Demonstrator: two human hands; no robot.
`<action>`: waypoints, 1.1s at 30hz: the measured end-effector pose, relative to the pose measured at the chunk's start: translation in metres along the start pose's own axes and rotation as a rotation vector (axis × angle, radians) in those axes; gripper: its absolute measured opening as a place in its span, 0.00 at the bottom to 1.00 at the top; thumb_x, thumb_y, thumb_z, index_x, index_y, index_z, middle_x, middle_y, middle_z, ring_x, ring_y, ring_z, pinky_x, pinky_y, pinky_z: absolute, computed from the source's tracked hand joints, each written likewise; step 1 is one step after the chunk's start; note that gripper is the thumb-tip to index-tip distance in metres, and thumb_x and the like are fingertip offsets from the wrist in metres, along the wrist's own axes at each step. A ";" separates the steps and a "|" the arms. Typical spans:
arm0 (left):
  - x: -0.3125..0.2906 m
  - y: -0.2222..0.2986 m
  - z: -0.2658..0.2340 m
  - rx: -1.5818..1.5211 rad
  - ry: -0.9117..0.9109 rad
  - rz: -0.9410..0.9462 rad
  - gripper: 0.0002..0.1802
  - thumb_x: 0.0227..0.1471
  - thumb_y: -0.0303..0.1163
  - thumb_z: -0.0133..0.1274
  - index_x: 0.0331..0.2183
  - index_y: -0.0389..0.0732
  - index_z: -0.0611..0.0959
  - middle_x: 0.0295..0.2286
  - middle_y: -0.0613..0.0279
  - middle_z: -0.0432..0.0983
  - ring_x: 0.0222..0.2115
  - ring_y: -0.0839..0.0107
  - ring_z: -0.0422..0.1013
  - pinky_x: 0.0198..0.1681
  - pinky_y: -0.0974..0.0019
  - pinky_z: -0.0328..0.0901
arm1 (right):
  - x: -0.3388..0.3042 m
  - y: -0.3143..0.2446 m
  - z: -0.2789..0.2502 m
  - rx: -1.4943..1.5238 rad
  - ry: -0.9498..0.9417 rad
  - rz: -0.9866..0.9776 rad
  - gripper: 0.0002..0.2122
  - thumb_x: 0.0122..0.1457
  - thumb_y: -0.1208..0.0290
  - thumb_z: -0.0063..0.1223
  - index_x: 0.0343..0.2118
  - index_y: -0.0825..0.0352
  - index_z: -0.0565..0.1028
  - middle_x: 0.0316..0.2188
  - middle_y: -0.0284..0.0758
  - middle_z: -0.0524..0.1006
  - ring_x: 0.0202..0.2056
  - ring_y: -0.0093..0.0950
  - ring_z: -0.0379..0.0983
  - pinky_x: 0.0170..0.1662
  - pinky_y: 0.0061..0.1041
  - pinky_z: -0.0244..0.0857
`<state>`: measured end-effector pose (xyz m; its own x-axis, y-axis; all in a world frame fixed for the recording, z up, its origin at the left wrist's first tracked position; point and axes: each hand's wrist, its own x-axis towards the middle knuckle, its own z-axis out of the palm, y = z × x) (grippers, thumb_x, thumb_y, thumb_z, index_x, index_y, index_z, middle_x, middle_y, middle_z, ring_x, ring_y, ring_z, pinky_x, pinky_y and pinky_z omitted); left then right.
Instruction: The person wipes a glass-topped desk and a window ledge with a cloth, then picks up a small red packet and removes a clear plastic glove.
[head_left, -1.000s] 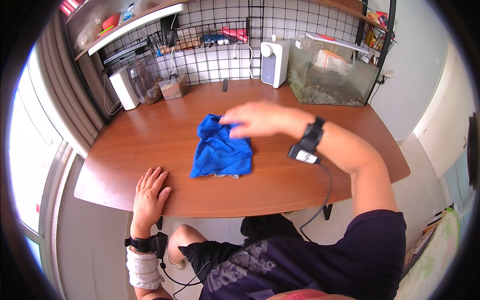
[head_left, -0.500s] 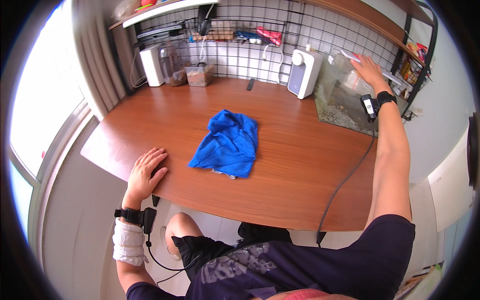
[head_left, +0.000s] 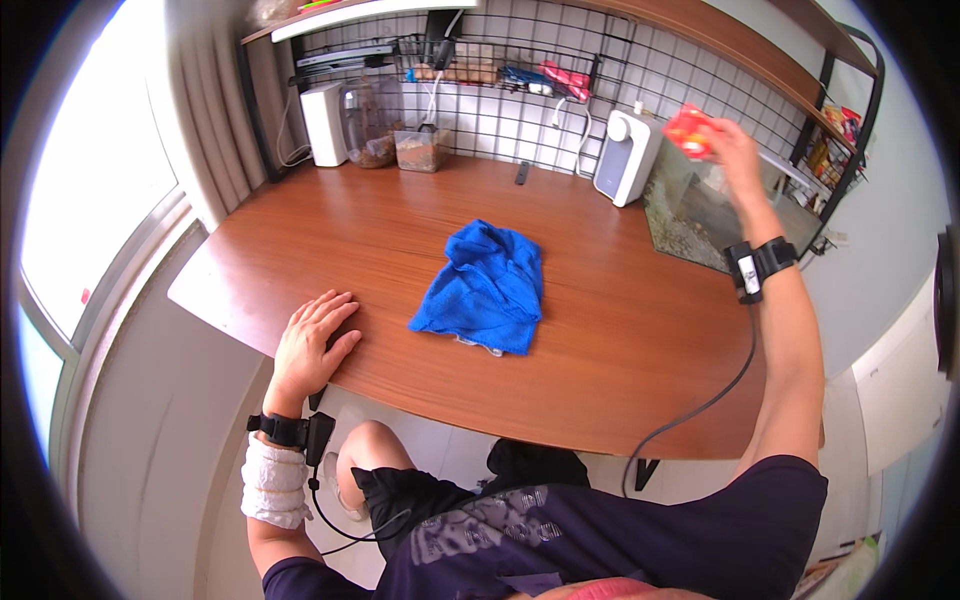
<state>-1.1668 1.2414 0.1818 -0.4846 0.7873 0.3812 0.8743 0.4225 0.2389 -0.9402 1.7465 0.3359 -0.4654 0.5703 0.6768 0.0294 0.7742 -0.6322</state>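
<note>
My left hand (head_left: 312, 348) lies flat on the brown wooden table (head_left: 620, 340) by its front left edge, fingers stretched and holding nothing. Raised above the glass tank (head_left: 690, 205) at the far right, my right hand (head_left: 737, 158) grips a small, shiny red packet (head_left: 686, 130), slightly blurred. A crumpled blue cloth (head_left: 485, 290) rests mid-table, between my two hands. Something clear or pale peeks out from under its front edge; the rest of that thing is hidden.
Left of the tank stands a white water dispenser (head_left: 628, 155). Along the back are a white box (head_left: 323, 124), a clear jar (head_left: 372, 125), a clear tub (head_left: 422, 150) and a dark remote (head_left: 522, 173). A black cable (head_left: 700, 405) trails from my right wrist.
My right hand has lifted from the tank's top and moved slightly left, now with the red packet in it. My left hand stays on the table; the whole view has shifted a little.
</note>
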 end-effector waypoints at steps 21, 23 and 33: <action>-0.015 0.053 0.000 -1.403 -0.129 -0.120 0.07 0.51 0.26 0.53 0.33 0.34 0.78 0.25 0.69 0.74 0.27 0.84 0.67 0.32 0.78 0.64 | -0.244 -0.178 0.193 0.531 -0.746 0.108 0.04 0.56 0.76 0.49 0.30 0.71 0.73 0.26 0.27 0.73 0.30 0.14 0.67 0.36 0.16 0.63; -0.024 0.042 0.001 -1.286 -0.185 -0.084 0.06 0.51 0.27 0.53 0.31 0.34 0.78 0.24 0.70 0.74 0.26 0.85 0.66 0.30 0.78 0.63 | -0.258 -0.184 0.199 0.419 -0.811 0.066 0.05 0.58 0.74 0.47 0.29 0.70 0.71 0.26 0.25 0.71 0.29 0.14 0.64 0.35 0.16 0.61; -0.020 0.005 -0.017 -0.815 0.042 0.245 0.06 0.50 0.25 0.52 0.24 0.34 0.76 0.18 0.66 0.67 0.21 0.79 0.62 0.25 0.74 0.60 | -0.276 -0.213 0.251 0.741 -0.718 0.303 0.07 0.59 0.71 0.45 0.25 0.67 0.71 0.22 0.23 0.71 0.25 0.11 0.63 0.29 0.15 0.58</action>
<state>-1.1534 1.2196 0.1905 -0.2986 0.7903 0.5350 0.6700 -0.2257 0.7073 -1.0399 1.3553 0.1892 -0.9466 0.2290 0.2267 -0.2008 0.1310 -0.9708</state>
